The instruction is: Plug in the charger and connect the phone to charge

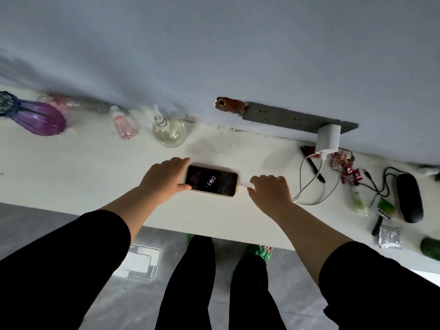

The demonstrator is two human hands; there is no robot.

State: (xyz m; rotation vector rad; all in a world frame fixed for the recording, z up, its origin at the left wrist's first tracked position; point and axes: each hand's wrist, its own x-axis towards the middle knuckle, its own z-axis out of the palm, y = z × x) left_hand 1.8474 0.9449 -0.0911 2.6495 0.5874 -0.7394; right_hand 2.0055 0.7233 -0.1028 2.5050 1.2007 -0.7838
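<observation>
The phone [211, 183] lies flat on the white counter [95, 167], its dark screen lit with a ring that reads 38. My left hand [164, 179] grips its left end, thumb on the near edge and fingers over the far edge. My right hand [270, 190] rests just right of the phone, fingers spread by the white cable end [245, 185] that meets the phone's right edge. The white cable [309, 186] loops across the counter up to the white charger [328, 139], which sits in the grey socket strip [285, 117] on the wall.
A purple vase [35, 115], a pink spray bottle [123, 126] and a clear pump bottle [169, 131] stand at the back left. To the right lie a black pen [313, 166], snack wrappers [345, 165], a black case [408, 197], a black cord [381, 184] and small green items [359, 201].
</observation>
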